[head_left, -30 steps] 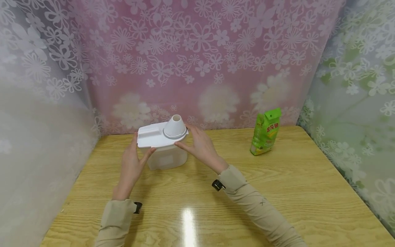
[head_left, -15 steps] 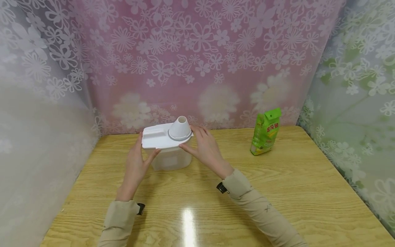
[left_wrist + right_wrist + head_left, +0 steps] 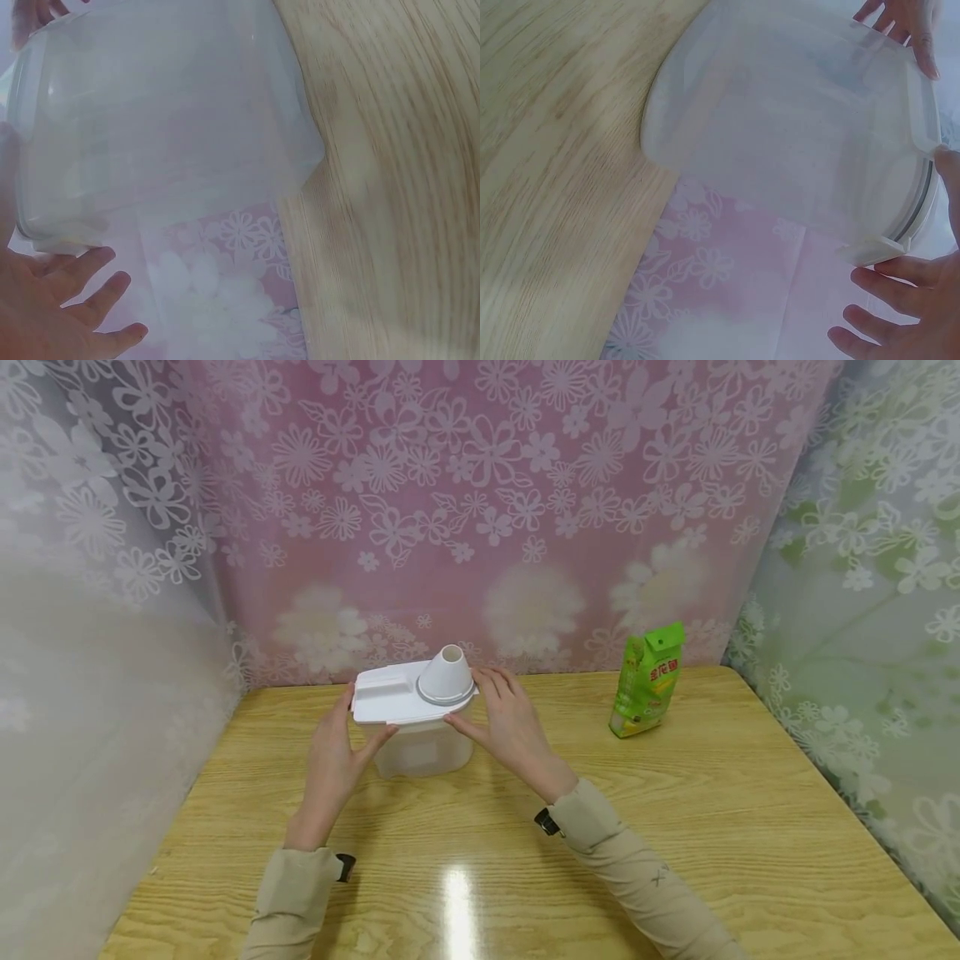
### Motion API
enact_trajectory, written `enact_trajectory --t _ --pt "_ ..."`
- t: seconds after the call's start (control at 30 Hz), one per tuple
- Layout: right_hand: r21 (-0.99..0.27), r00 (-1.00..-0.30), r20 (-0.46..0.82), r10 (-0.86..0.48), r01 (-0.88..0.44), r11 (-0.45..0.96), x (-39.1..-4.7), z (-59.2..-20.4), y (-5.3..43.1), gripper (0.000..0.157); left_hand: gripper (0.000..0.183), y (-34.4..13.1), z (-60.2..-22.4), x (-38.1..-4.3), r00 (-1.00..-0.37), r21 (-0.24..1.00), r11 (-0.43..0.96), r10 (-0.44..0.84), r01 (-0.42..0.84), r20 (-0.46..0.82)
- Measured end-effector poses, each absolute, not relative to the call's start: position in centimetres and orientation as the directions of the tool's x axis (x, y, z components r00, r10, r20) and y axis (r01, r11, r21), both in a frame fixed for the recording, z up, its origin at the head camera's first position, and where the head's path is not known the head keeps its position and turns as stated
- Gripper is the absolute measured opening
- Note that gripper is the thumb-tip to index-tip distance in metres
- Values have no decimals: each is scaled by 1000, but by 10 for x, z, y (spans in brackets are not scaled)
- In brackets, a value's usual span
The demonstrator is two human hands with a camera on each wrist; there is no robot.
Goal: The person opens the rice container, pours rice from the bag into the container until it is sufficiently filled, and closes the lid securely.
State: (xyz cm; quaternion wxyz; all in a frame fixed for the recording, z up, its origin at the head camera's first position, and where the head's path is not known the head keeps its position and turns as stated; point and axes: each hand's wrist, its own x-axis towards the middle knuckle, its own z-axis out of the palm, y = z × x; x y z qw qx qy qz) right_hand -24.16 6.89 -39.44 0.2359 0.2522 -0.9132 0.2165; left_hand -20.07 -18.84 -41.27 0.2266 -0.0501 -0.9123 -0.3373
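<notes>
A translucent plastic storage container (image 3: 427,752) stands upright on the table, left of centre. Its white lid (image 3: 397,706) carries a raised grip and a cone-shaped cap (image 3: 446,677) with a round hole at the top. My left hand (image 3: 330,764) holds the lid's left end, thumb along the front edge. At the opposite end, my right hand (image 3: 517,735) grips beside the cone, thumb in front and fingers round the far side. The right wrist view shows a side latch (image 3: 877,250) by the right fingertips. Through the clear wall (image 3: 165,112) in the left wrist view, no contents show.
A green bag (image 3: 648,681) with red lettering stands upright on the right side of the wooden table (image 3: 675,843). Floral curtains (image 3: 495,568) hang behind the table and along both sides.
Both hands have shifted the container a short way to the right, and slightly nearer. The lid and cone stay in place on it. The green bag has not moved.
</notes>
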Motion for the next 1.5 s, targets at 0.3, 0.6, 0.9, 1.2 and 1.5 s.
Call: enact_trajectory --t 0.3,0.6,0.9,1.2,1.5 --pt "-285 -759 550 -349 -564 775 -238 -396 76 79 94 -184 -413 -198 -900 598 765 -55 240 432" --pt "-319 -764 560 -321 -556 768 -233 -397 81 80 94 -179 -413 -198 -890 606 748 -44 272 455" --pt "-319 -768 561 -309 -545 775 -229 -398 86 79 95 -175 -414 -196 -889 615 735 -37 286 457" --pt "-307 -765 564 -310 -543 782 -226 -397 92 78 96 -171 -414 -196 -886 616 727 -24 303 464" --pt "-318 -765 571 -299 -542 778 -220 -396 99 78 96 -164 -412 -194 -905 618 735 -14 279 426"
